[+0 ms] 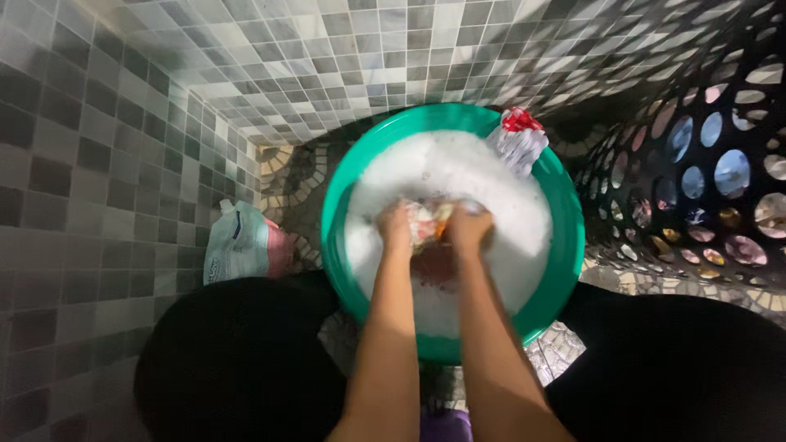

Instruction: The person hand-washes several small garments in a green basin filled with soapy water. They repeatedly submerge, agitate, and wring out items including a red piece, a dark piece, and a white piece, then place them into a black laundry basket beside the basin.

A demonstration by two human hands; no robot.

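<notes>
A round green basin [336, 196] full of white foam [442, 168] stands on the tiled floor between my knees. My left hand [395, 225] and my right hand [470, 227] meet over the middle of the basin. Both are closed on a bunched wet cloth [426, 221], pale with orange and red patches, held just above the suds. A white brush with a red top [519, 137] leans on the basin's far right rim.
A pale blue and pink plastic bag [239, 243] lies left of the basin by the grey mosaic wall [98, 164]. A dark basket with round holes [704, 172] stands at the right. My dark-clothed knees [237, 360] flank the basin.
</notes>
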